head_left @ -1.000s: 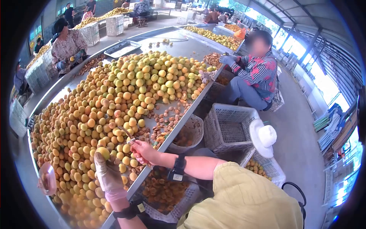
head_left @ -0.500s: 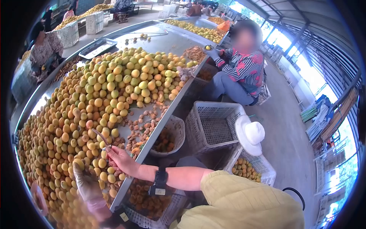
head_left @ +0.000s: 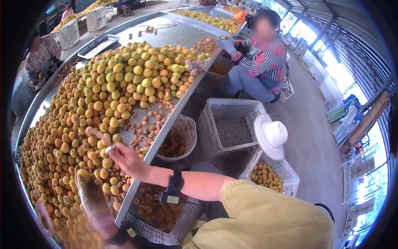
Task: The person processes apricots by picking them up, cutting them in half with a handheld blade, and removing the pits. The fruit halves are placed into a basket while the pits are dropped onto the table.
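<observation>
My left hand, in a pale glove, holds a yellow apricot at its fingertips above the fruit heap. To its upper right, my bare right hand is closed around a small knife. The knife's metal shows at the fingers, but its blade is hard to make out against the fruit. A gap lies between the knife and the held apricot. Under both hands spreads a big heap of yellow and greenish apricots on the metal table. Pits and scraps lie beside my right hand.
Below the table edge stand a round basket and a crate of fruit halves. To the right are a grey crate, a white hat and a crate of whole apricots. A co-worker sits farther along the table.
My right hand has turned, so the curved blade that showed clearly now shows less. My left hand has shifted slightly left and up with the apricot. The whole view has moved a little.
</observation>
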`<action>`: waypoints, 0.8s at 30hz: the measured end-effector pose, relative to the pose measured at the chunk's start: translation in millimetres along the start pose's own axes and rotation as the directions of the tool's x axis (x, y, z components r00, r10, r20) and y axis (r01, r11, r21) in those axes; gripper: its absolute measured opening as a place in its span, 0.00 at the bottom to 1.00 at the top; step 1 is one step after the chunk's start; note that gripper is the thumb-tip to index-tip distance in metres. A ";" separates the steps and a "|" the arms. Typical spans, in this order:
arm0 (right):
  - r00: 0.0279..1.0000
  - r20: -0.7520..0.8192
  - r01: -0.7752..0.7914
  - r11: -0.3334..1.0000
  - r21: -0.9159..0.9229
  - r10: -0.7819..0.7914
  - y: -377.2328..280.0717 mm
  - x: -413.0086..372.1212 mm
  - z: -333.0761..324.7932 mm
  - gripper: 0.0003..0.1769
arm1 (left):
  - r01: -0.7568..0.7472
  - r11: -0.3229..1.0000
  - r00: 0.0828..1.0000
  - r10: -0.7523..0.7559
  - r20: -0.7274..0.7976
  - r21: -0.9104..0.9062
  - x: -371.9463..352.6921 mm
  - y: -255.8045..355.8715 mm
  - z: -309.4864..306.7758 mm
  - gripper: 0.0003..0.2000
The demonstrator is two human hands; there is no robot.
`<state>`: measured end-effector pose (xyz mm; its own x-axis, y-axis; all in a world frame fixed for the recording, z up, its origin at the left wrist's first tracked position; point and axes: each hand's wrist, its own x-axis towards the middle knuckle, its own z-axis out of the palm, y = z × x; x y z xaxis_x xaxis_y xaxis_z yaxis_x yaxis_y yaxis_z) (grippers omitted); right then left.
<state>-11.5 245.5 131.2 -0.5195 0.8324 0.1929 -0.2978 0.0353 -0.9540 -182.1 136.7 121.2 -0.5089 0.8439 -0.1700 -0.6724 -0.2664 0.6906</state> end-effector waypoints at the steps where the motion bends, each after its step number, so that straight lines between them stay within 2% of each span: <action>1: 0.994 0.088 -0.056 0.998 -0.031 0.058 -5.5 -3.1 1.5 0.19 | -0.004 1.000 1.000 0.004 -0.028 -0.006 -3.0 0.6 14.1 0.18; 2: 0.993 0.095 -0.061 0.992 -0.112 0.072 -0.3 -4.5 5.1 0.19 | -0.038 0.998 0.999 0.040 -0.027 0.058 -13.0 5.7 34.2 0.18; 4: 0.990 0.094 -0.096 0.991 -0.097 0.105 0.1 -10.2 10.7 0.19 | -0.024 0.999 0.997 0.025 -0.072 0.022 -13.7 5.4 38.7 0.16; 5: 0.993 0.113 -0.028 0.985 -0.168 0.047 -0.1 -12.9 12.2 0.19 | -0.046 0.999 0.998 0.046 -0.044 -0.004 -1.6 -0.8 10.7 0.15; 6: 0.990 0.143 0.045 0.970 -0.238 -0.010 -1.0 -12.9 12.6 0.19 | -0.039 0.998 0.997 0.034 -0.074 -0.058 -2.5 -1.2 14.0 0.13; 7: 0.978 0.197 -0.026 0.980 -0.199 0.066 -2.1 -13.2 11.9 0.19 | -0.060 0.997 0.989 0.053 -0.140 -0.048 0.0 -3.4 16.6 0.13; 8: 0.980 0.190 -0.025 0.986 -0.165 0.057 2.7 -13.4 13.4 0.20 | -0.073 0.997 0.977 0.064 -0.205 -0.035 1.0 -4.6 18.6 0.13; 9: 0.980 0.180 -0.048 0.982 -0.185 0.081 2.1 -12.6 13.7 0.20 | -0.028 0.988 0.985 0.002 -0.174 -0.151 -1.6 -0.4 21.2 0.13; 13: 0.975 0.197 -0.052 0.968 -0.244 0.102 -1.0 -14.7 16.0 0.21 | -0.015 0.991 0.994 0.001 -0.105 -0.133 -8.2 4.3 25.6 0.14; 17: 0.973 0.191 -0.071 0.958 -0.278 0.128 -4.5 -16.3 17.3 0.21 | -0.026 0.996 0.995 0.017 -0.099 -0.090 -12.3 5.9 26.8 0.15; 20: 0.980 0.165 -0.064 0.965 -0.255 0.108 -1.7 -15.2 17.4 0.22 | -0.031 0.999 0.998 0.029 -0.054 -0.037 -11.8 3.5 18.0 0.18; 22: 0.994 0.106 -0.005 0.963 -0.269 0.035 0.8 -11.8 17.3 0.22 | -0.130 0.979 0.990 0.138 -0.037 0.159 -14.2 2.4 21.7 0.17; 23: 0.996 0.089 0.013 0.969 -0.246 0.009 2.1 -11.8 17.9 0.19 | -0.129 0.979 0.990 0.137 -0.039 0.160 -12.5 3.9 16.6 0.17; 24: 0.996 0.088 0.010 0.970 -0.245 0.012 -0.7 -10.5 17.6 0.19 | -0.049 0.999 0.999 0.049 0.012 -0.013 -10.6 7.7 12.2 0.16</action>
<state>-19.9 227.0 133.8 -0.5917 0.7806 0.2011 -0.0979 0.1780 -0.9791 -175.3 131.4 136.9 -0.5349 0.8353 -0.1275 -0.6537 -0.3135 0.6887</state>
